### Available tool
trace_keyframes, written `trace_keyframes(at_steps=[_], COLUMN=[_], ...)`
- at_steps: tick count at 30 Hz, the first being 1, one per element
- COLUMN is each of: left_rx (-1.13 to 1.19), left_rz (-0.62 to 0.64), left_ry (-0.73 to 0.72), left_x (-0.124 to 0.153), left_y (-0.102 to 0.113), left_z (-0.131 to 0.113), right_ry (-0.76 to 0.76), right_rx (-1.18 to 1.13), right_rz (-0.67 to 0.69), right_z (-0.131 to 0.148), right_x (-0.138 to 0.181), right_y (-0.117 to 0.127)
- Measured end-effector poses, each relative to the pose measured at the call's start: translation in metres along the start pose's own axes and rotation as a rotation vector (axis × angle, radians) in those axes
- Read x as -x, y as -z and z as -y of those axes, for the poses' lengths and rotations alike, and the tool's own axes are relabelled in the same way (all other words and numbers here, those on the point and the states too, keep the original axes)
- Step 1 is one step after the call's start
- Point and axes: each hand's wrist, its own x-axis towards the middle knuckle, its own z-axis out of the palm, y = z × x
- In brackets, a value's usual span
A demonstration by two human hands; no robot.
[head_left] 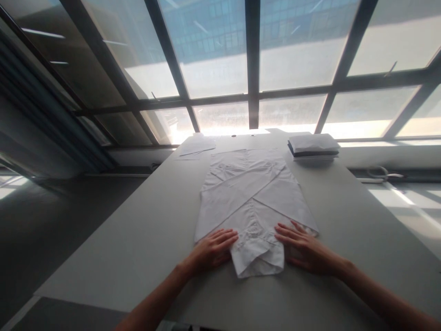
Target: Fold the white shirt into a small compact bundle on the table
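Lying on the pale tabletop (144,243), centred in front of the person: one white garment (227,202), spread out with its narrow end toward the person. Markings: the sheets (198,146) at the far left of the tabletop are washed out by glare, so whether they bear print cannot be told.

Garment, particulars: plain white cloth, lightly creased. Two long, sleeve-like panels cross on the upper face, their edges slanting toward the middle. A puckered line runs down the centre, the gathers tightest toward the near end. That end forms a narrow projection with overlapping flaps. Far edge roughly straight; side edges uneven.

Hands, two, bare. Left hand (215,248): palm down, fingers extended, laid at the left of the narrow end, grasping nothing. Right hand (305,248): likewise flat and unclenched at the right of that end, fingertips on the cloth.

Also present: one stack (313,143) of flat pieces at the far right of the tabletop, white above, a dark layer between, white below; dark-framed windows (213,50) behind.
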Motion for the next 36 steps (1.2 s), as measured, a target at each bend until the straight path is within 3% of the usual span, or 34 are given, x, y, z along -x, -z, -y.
trace_keyframes(at_steps=[4, 8, 15, 19, 22, 25, 28, 30, 33, 36], left_rx=[0.062, 0.258, 0.505, 0.552, 0.478, 0.316, 0.116, 0.000, -0.072, -0.097], left_rz=[-0.066, -0.199, -0.282, -0.303, -0.309, -0.271, -0.329, -0.359, -0.269, -0.253], left_ry=[-0.004, 0.096, 0.556, 0.644, 0.710, 0.693, 0.582, 0.478, 0.314, 0.318], left_x=[-0.019, -0.021, -0.040, -0.048, -0.045, -0.040, -0.046, -0.062, -0.092, -0.108], left_y=[-0.001, -0.008, -0.009, -0.009, -0.012, -0.014, -0.011, -0.011, -0.015, -0.021], left_z=[-0.008, -0.003, 0.005, 0.003, 0.000, -0.001, -0.004, -0.010, -0.019, -0.019], right_ry=[0.067, -0.003, -0.371, -0.489, -0.579, -0.614, -0.584, -0.494, -0.293, -0.170], right_rx=[-0.067, -0.161, -0.348, -0.371, -0.263, -0.094, 0.065, 0.124, 0.118, 0.114], right_rz=[-0.092, -0.236, -0.432, -0.457, -0.414, -0.309, -0.295, -0.344, -0.387, -0.378], right_z=[0.010, 0.010, 0.004, 0.001, 0.003, 0.006, 0.013, 0.023, 0.040, 0.049], right_x=[-0.019, -0.029, -0.054, -0.067, -0.067, -0.061, -0.065, -0.079, -0.112, -0.136], right_y=[-0.006, -0.010, -0.021, -0.027, -0.026, -0.020, -0.012, -0.010, -0.014, -0.025])
